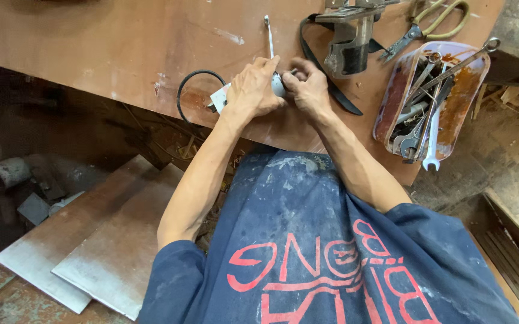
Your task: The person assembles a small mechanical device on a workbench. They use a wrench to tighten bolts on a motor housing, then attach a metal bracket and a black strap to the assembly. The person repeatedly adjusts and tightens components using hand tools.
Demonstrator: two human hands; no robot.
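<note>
Keep your left hand (252,90) clamped over the small grey part (278,86) w/ thin rod (269,37), right hand (308,87) pinching its side—steady on the bench (91,42), don't slip.

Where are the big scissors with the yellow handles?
In the head view, the scissors lie at the top right of the brown table, just above the rusty tray of wrenches and right of the metal vise.

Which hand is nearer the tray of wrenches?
Right. The right hand sits between the left hand and the tray of wrenches; the left hand lies farther away.
</note>
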